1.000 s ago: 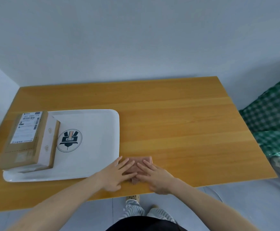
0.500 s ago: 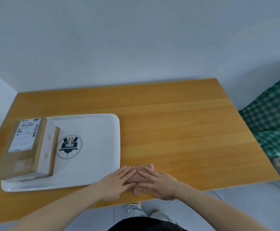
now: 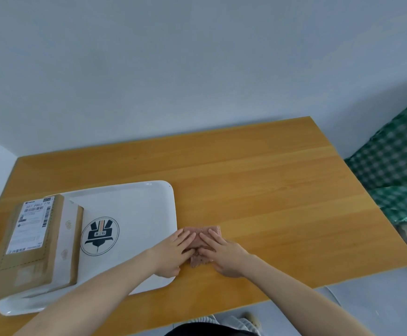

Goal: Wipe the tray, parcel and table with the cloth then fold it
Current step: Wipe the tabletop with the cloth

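- The cloth (image 3: 198, 261) is a small pinkish-brown pad with a nubbly, towel-like surface, folded to a rough rectangle. It lies on the table near the front edge, just beside the tray's right rim.
- The left hand (image 3: 173, 253) lies flat, fingers straight and slightly spread, pressing the cloth's left half. Its heel overlaps the tray's near right corner.
- The right hand (image 3: 224, 255) is also flat with straight fingers and presses the right half. The two thumbs nearly meet over the middle.
- The tray (image 3: 137, 202) is smooth white plastic, rectangular with rounded corners and a low raised rim. A round dark-blue emblem (image 3: 99, 236) is printed on its floor.
- The parcel (image 3: 35, 241) is a brown cardboard box with a white shipping label (image 3: 30, 226) and tape. It sits on the tray's left part and overhangs the left rim.
- The table (image 3: 270, 190) is honey-coloured wood with straight grain and square edges. Its right half and far strip are open.
- Green checked fabric (image 3: 391, 170) lies beyond the table's right edge.
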`<state>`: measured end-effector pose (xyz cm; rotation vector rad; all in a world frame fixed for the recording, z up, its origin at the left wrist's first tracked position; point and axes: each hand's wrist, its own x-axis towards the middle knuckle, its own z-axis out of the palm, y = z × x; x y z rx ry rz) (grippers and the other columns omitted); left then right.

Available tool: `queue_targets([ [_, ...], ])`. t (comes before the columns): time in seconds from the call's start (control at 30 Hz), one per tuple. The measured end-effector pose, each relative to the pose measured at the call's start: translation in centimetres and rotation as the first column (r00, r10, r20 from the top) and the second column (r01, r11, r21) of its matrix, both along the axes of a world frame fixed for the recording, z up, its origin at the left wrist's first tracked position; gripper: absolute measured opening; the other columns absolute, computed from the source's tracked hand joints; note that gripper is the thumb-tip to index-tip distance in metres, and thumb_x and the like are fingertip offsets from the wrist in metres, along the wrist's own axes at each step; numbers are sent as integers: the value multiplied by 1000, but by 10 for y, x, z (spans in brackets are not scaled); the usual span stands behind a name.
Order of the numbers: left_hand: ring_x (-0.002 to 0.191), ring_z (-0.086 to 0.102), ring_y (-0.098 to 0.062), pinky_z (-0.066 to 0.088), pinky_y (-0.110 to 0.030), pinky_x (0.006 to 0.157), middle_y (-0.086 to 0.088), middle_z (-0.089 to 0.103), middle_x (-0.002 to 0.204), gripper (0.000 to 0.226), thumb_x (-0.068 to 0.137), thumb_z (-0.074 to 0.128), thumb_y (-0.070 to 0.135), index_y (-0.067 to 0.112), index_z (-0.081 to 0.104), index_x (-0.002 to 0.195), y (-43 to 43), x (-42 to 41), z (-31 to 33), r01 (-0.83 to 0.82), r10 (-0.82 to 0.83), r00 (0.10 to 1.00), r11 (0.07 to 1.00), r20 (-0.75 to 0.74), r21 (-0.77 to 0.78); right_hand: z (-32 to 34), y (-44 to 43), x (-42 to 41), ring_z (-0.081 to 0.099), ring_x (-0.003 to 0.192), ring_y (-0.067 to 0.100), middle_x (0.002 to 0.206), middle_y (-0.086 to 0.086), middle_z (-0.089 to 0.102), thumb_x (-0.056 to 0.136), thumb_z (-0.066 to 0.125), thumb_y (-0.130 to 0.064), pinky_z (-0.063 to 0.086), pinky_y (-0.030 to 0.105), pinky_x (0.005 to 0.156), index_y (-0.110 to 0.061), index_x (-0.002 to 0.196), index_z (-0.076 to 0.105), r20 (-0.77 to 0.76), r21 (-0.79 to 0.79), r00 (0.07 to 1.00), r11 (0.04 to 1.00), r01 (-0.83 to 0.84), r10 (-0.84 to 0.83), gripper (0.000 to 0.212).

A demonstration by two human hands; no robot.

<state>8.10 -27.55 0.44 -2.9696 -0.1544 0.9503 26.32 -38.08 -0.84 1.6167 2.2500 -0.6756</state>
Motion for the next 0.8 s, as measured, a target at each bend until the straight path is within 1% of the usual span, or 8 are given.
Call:
queue_targets([
  [0.13,145,-11,-36,-20,-37,109,-23,-11,156,65,95,36,31,8,12,150,1,6,-1,21,-21,1000,1000,-2,-17,-2,-4,7,-13,145,27,159,5,-9,100,34,-29,15,42,116,-25,149,18,-15,12,1000,1000,19,-19,52],
  [0.27,145,-12,-35,-18,-36,110,-24,-13,155,66,95,35,30,9,7,151,-9,25,0,18,-18,1000,999,5,-40,-4,-11,29,-11,145,27,159,5,-9,100,34,-29,15,42,116,-24,149,19,-5,11,1000,1000,8,-8,51],
  [0.43,145,-8,-34,-10,-38,116,-24,-11,156,64,97,34,33,9,9,151,-30,69,0,-10,10,1000,999,1,-47,-5,-29,76,-12,145,25,158,2,-11,101,32,-33,1,39,117,-28,150,15,72,9,997,999,-42,41,51],
  [0.6,146,-6,-33,-5,-38,119,-21,-10,156,63,98,31,35,10,9,151,-56,132,1,-41,40,999,997,-18,-60,-3,-51,138,-13,145,23,158,-1,-15,101,31,-34,3,42,119,-32,150,10,128,-52,990,998,-43,49,53],
  [0.8,146,-4,-32,-1,-38,120,-20,-10,157,60,100,27,36,10,9,151,-85,197,0,-84,82,996,994,-38,-68,-1,-76,205,-14,145,22,157,-3,-18,102,27,-36,3,43,118,-34,150,8,167,-81,983,995,-59,72,52],
])
